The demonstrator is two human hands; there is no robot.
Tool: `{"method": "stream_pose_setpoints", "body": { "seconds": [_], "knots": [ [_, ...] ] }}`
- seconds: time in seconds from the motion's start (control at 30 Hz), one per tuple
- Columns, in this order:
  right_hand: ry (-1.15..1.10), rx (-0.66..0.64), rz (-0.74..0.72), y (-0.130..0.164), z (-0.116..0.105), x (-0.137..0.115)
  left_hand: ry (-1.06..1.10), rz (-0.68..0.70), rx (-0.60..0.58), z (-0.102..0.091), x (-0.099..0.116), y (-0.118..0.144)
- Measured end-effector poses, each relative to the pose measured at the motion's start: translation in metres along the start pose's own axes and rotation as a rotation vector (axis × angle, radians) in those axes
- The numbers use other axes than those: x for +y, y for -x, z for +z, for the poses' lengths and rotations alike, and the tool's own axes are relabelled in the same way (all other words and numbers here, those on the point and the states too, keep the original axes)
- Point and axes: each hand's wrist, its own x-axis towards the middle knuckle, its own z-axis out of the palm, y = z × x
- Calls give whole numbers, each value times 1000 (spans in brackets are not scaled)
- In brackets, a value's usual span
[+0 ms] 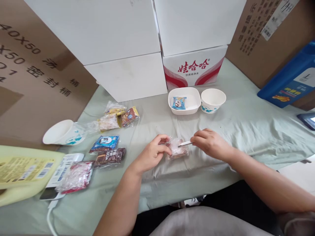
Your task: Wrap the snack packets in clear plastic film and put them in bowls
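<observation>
Pinning the clear snack packet [176,149] against the pale green cloth [246,124], your left hand [154,152] was curled with thumb and fingertips closed on the packet's left end, while your right hand [210,143] was closed around a thin white blade [185,143], most likely a small cutter, though the view was too coarse to be sure, its tip touching the packet's upper right edge. You appeared to be at the opening step, with the wrapper not yet visibly cut. The next move seemed to call for a short, shallow stroke along the seal, directed away from your left fingertips, which sat close to the tip. The packet lay near the front edge of the table, just ahead of your lap, so there was little room to draw back toward yourself. Open cloth stretched to the right and ahead. Farther back stood the white square bowl [184,101], holding a blue sachet [178,103], and just beside it the paper cup [213,100]. To your left lay the dark cocoa packet [110,156] and other wrapped snacks, well apart from your hands.
</observation>
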Motion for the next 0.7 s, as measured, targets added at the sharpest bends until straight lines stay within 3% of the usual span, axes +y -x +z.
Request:
{"method": "stream_pose_setpoints", "body": {
  "seconds": [0.17, 0.23, 0.3, 0.43, 0.53, 0.6, 0.7],
  "knots": [
    [74, -85, 297, 29, -20, 57, 54, -37, 142, 2, 9, 1],
    [101, -85, 365, 32, -19, 65, 57, -80, 186, 4, 11, 0],
    [50, -15, 334, 25, -11, 54, 30, -88, 212, 7, 12, -2],
    [-282, 163, 114, -1, 13, -5, 98, 41, 274, 9, 13, -6],
    [-371, 71, -7, -13, 27, -37, 240, 50, 236, 2, 12, -4],
    [-373, 59, -19, -12, 28, -37, 297, 12, 191, -7, 9, 1],
    [-436, 186, 97, -6, 17, -18, 294, -24, 240, -25, 1, 10]
  ]
}}
